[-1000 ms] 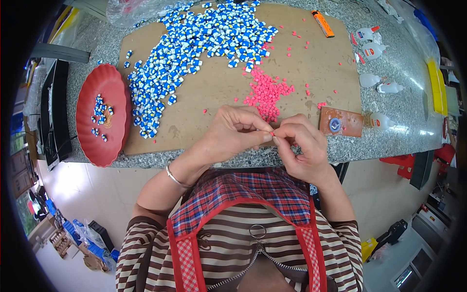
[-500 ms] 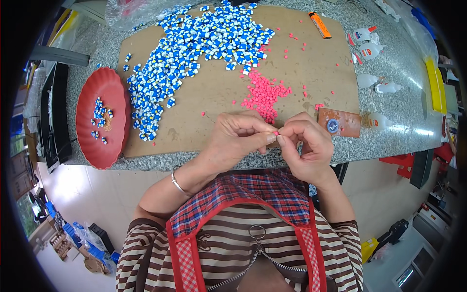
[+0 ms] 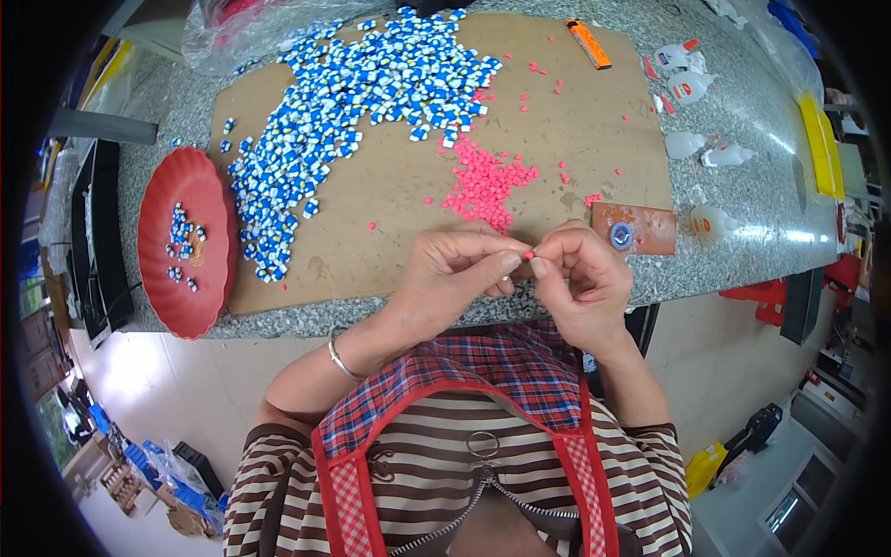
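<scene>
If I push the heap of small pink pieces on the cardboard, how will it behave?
The pink pieces look tiny and light, so they would probably scatter; some already lie loose. The cardboard sheet is flat without rim, so they may slide off.

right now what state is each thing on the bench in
left hand: pinching a pink bead at the fingertips
right hand: fingers closed, meeting the left at the bead
red plate: holds a few blue and white pieces
blue and white pieces: loose heap on the cardboard sheet
pink beads: small loose pile
glue bottles: lying on their sides
orange lighter: lying flat
</scene>
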{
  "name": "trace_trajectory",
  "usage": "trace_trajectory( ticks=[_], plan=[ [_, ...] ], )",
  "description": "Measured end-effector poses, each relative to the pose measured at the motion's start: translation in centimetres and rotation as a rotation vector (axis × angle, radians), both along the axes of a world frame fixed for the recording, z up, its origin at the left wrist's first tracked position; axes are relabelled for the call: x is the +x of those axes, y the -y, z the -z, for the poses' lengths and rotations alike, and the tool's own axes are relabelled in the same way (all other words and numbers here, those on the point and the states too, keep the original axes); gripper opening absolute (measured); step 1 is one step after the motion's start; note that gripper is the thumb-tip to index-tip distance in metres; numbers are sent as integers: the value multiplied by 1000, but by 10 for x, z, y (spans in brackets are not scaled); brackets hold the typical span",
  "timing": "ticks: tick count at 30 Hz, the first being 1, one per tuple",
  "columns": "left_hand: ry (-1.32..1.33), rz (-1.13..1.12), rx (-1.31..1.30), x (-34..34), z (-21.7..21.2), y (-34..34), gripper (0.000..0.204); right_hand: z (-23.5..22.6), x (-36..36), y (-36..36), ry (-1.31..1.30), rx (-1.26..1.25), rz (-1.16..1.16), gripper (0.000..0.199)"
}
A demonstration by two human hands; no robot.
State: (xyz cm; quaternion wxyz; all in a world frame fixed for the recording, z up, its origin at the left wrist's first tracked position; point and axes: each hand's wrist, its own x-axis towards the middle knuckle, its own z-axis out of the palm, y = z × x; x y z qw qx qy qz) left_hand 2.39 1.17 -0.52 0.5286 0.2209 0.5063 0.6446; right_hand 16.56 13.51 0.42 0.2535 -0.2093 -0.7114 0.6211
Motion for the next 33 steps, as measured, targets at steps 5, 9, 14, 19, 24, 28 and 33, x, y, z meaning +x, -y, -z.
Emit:
trace_trajectory(
  ticks=[5, 9, 14, 19, 24, 28, 33],
  plan=[
    [147, 33, -26, 1, -1, -1, 25, -6, 37, -29, 165, 15, 189, 8],
    [72, 34, -42, 2, 0, 4, 31, -1, 65, -57, 311, 39, 326, 8],
    [-22, 67, 29, -2, 2, 2, 30, 5, 70, -70, 433, 219, 284, 8],
    [-73, 32, -26, -2, -2, 6, 29, 3, 63, -73, 474, 318, 268, 9],
    [56, -58, -63, 0, -3, 7, 28, 3, 61, -73, 511, 397, 239, 10],
    [-78, -29, -1, -2, -1, 8, 25, 5, 60, -73, 510, 409, 240, 10],
    [-94, 1, -57, -3, -3, 10, 24, 9, 60, -73, 440, 478, 233, 12]
  ],
)
